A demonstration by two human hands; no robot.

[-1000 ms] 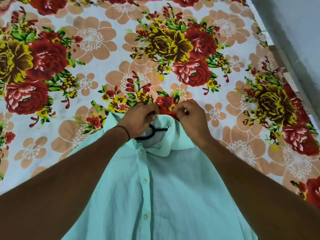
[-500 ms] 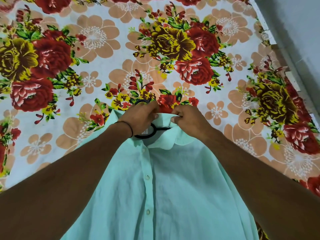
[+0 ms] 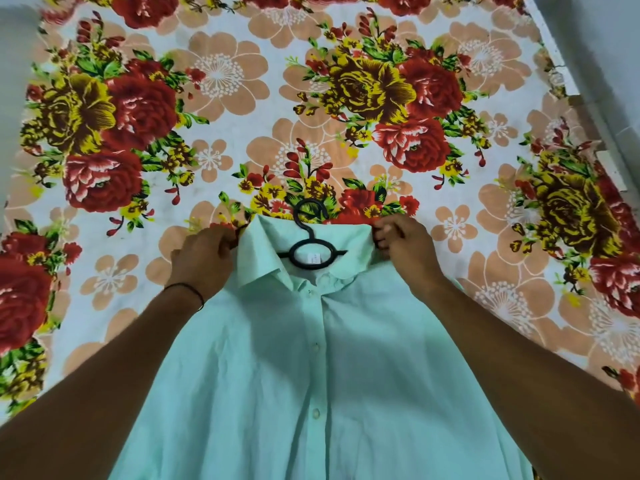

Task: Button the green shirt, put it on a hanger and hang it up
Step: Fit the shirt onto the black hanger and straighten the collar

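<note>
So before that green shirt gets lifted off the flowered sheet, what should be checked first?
1. Hook clear of the cloth: ok. The hanger hook pokes out above the collar.
2. Hanger arms seated in the shoulders: cannot tell. The green shirt hides them.
3. Front fastened: ok for the two buttons in view; cannot tell for the topmost.
4. Collar lying flat: not ok. Its right side is rumpled.
5. A hand free to take the hook: not ok. The left hand and right hand each grip a collar end.
</note>
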